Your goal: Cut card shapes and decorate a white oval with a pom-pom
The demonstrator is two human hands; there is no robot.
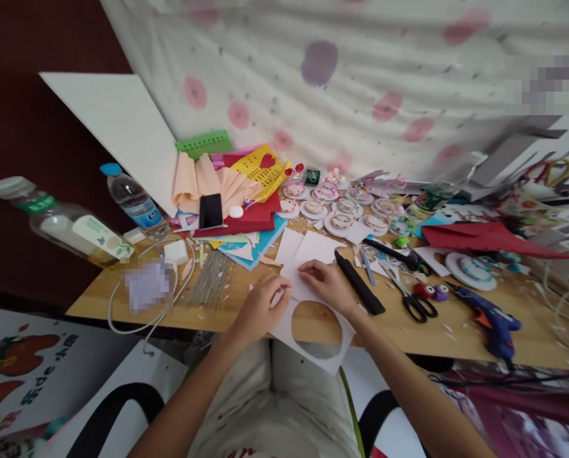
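In the head view, white paper [307, 249] lies at the table's front middle. A sheet with a large round hole [284, 324] overlaps the front edge. My left hand [263, 304] is over that sheet's left side, thumb and fingers curled together in a pinch; what sits between them is too small to make out. Across from it, my right hand [330, 285] rests over the white paper with bent fingers, the tips close together at its surface. Whether they hold a piece is hidden. A black bar-shaped tool [359, 283] lies just right of this hand.
Black-handled scissors [411, 298] and a blue glue gun [492, 321] lie to the right. Behind are several beaded round pieces [342, 221]. Coloured sheets and a phone [210, 211] are at left, near thin wires [210, 280], a white cable [117, 329] and bottles [139, 207].
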